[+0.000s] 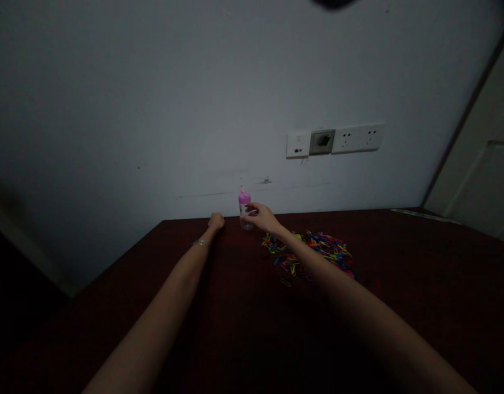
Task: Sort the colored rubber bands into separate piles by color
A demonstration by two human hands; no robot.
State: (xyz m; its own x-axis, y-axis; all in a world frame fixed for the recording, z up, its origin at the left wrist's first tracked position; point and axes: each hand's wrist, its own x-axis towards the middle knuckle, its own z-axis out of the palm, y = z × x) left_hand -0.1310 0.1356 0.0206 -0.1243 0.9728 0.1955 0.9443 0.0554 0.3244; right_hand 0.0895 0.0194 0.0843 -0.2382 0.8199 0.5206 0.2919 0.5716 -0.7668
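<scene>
A small clear bottle with a pink top (244,197) stands upright near the back of the dark red table. My right hand (262,217) grips it from the right, fingers and thumb around its body. To the left of the bottle, my left hand (216,221) rests closed on the table near the wall; whether anything is inside it is hidden. A bracelet (201,243) circles my left wrist. Under and beside my right forearm lies a heap of colourful paper clips (328,249), partly hidden by the arm. One loose paper clip (285,282) lies in front of it.
The dark red table (235,306) meets a pale wall (173,109) at its back edge. Sockets and a switch panel (358,138) are set in the wall at the right. A white door (481,148) stands far right. The light is dim.
</scene>
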